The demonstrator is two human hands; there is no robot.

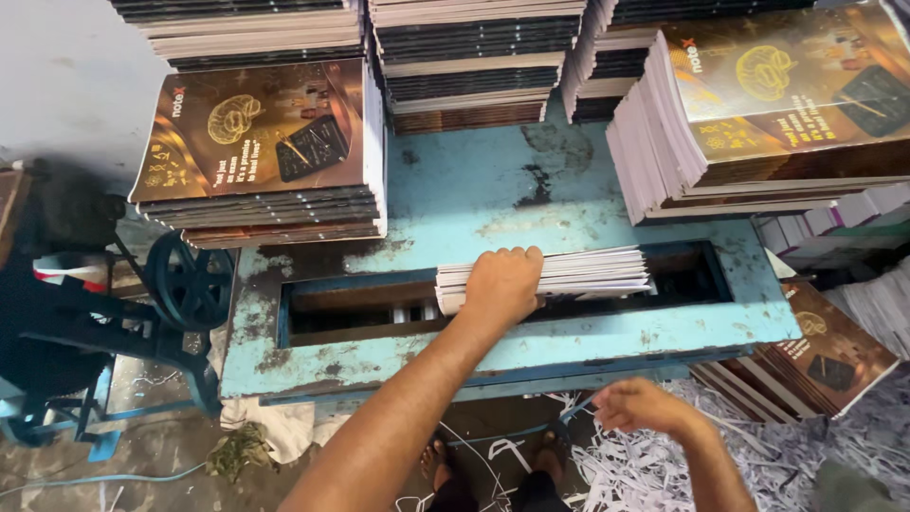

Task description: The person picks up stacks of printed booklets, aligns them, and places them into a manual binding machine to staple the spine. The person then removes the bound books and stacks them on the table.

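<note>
Notebook bundle [569,275], stiff, heavyish, in blue surface [493,190] slot: left hand [502,283] clamped on its edge; right hand [640,406] loosely curled, empty, below surface.

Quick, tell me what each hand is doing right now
Left hand: closed on a bundle of notebooks in the slot of the blue machine table.
Right hand: loosely curled, holding nothing, below the table edge.
</note>
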